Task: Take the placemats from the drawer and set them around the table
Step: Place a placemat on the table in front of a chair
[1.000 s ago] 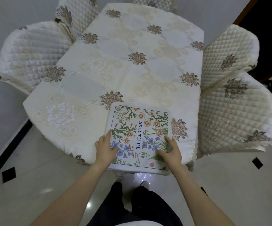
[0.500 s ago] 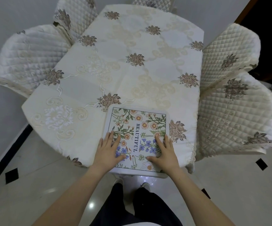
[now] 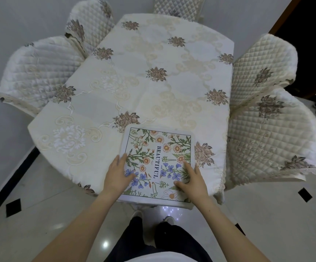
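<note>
A square placemat (image 3: pixel 159 146), white-bordered with orange and blue flowers and the word BEAUTIFUL, lies flat on the table (image 3: pixel 153 63) at its near edge, its front border slightly overhanging. My left hand (image 3: pixel 118 174) rests flat on the mat's left near part, fingers spread over its left border. My right hand (image 3: pixel 193 181) lies palm down on the mat's right near part, fingers together. Neither hand curls around the mat. No drawer or other placemat is in view.
A cream embroidered cloth covers the table. Quilted covered chairs stand around it: two at the left (image 3: pixel 36 72) (image 3: pixel 91 21), two at the right (image 3: pixel 263 63) (image 3: pixel 276 140), one at the far end (image 3: pixel 178 5). A wall runs along the left; a dark doorway (image 3: pixel 314 25) opens at the right.
My hands have slid from the mat's near corners onto its top and now lie flat there. The mat stays at the table's near edge.
</note>
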`<state>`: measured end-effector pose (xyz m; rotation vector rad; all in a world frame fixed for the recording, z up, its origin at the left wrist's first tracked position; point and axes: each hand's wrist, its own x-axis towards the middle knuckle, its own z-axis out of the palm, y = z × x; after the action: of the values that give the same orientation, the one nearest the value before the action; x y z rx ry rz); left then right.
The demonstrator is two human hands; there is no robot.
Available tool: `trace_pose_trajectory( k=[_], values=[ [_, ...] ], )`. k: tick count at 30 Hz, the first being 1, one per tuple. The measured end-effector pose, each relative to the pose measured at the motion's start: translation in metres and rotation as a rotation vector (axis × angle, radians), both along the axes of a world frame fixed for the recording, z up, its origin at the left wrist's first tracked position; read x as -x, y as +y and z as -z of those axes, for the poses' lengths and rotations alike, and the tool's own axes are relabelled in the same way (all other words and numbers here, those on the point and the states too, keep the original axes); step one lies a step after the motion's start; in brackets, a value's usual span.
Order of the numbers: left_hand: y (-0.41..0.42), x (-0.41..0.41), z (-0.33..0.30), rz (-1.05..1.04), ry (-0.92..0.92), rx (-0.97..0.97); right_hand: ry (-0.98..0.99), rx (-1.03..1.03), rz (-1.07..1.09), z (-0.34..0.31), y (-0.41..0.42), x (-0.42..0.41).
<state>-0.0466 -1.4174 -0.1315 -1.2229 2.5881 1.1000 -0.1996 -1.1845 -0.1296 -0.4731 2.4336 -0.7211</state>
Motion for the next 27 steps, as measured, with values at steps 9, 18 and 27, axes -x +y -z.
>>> trace_pose_trajectory(
  k=[9, 18, 27],
  values=[
    [-0.014, -0.003, -0.024, -0.345, 0.322, -0.497, -0.023, 0.206, 0.218, -0.021, 0.000, 0.006],
    [-0.020, -0.011, -0.026, -0.143, 0.214, -0.669, -0.398, 0.375, 0.306, -0.032, -0.001, 0.008],
    [-0.015, -0.017, -0.054, -0.294, 0.337, -0.559, -0.227, 0.449, 0.277, -0.056, -0.007, 0.014]
  ],
)
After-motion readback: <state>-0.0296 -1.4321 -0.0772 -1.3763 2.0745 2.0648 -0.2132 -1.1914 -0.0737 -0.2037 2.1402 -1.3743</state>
